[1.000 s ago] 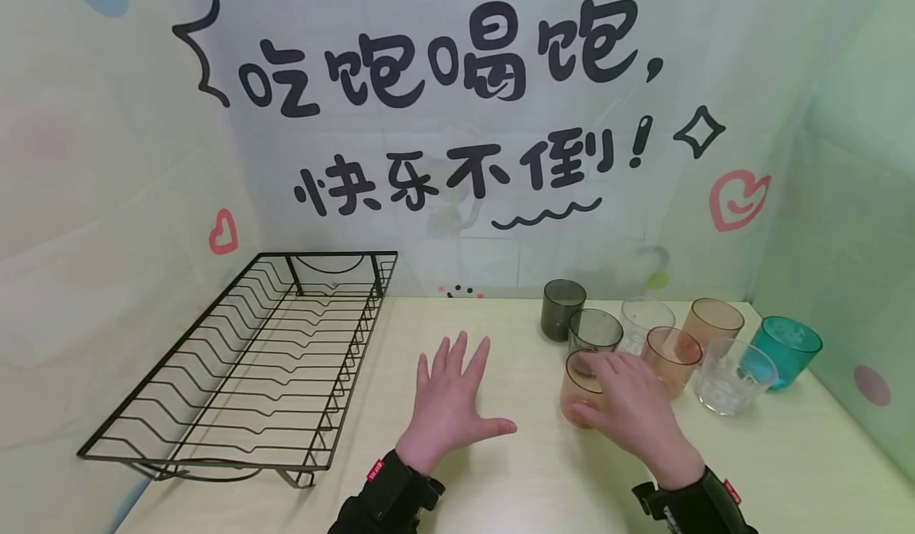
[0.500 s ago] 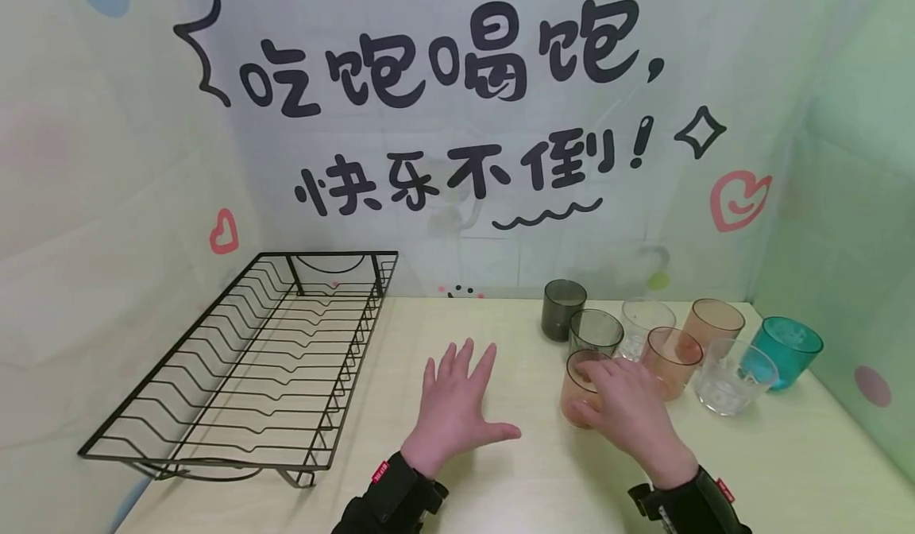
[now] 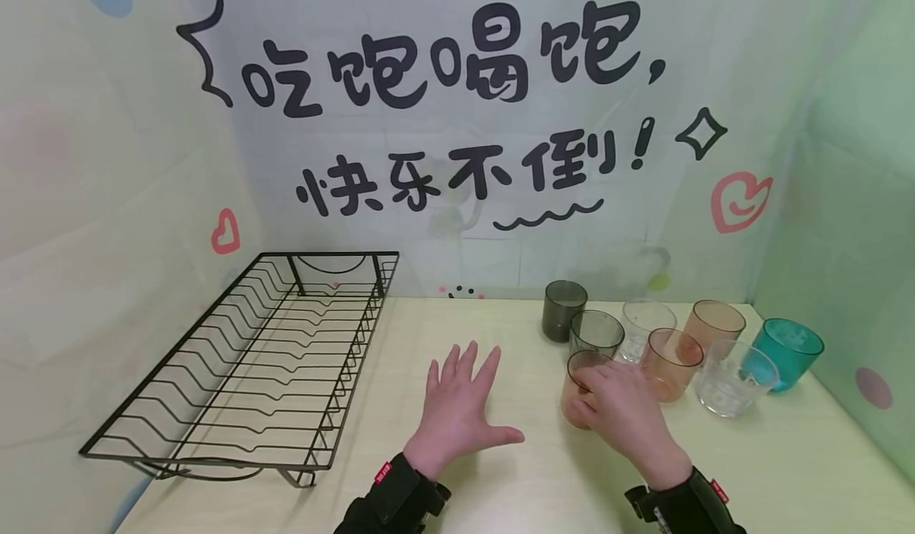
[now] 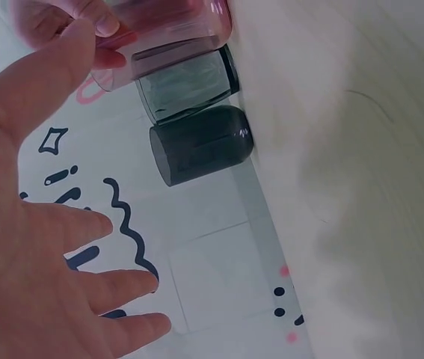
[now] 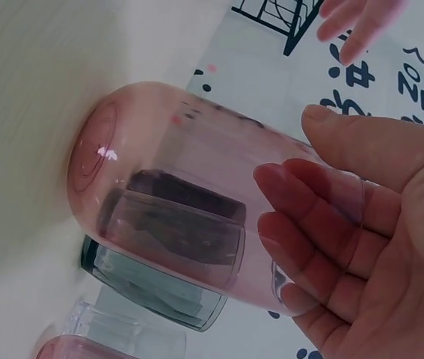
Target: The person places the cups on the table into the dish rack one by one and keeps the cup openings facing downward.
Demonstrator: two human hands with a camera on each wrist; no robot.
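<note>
The right hand (image 3: 623,419) holds an upright amber-pink glass tumbler (image 3: 573,399) near its rim, thumb on the near side. In the right wrist view, its bent fingers (image 5: 294,239) overlap the upper part of the see-through tumbler and look tinted by it. The tumbler's base is down at the tabletop. To its left, the left hand (image 3: 459,411) hovers with fingers spread and thumb stretched out, holding nothing. Close behind the held tumbler stand a clear grey glass (image 3: 596,327) and a dark grey glass (image 3: 564,311).
More glasses crowd the right: two amber ones (image 3: 670,367) (image 3: 713,321), two clear ones (image 3: 729,395) (image 3: 643,319) and a teal one (image 3: 789,355). A black wire dish rack (image 3: 264,359) stands at the left. Printed cloth walls enclose the pale table (image 3: 515,486).
The right hand's fingers and thumb have drawn closer in at the tumbler's rim. The left hand has shifted slightly right and toward the person. The glasses have stayed put.
</note>
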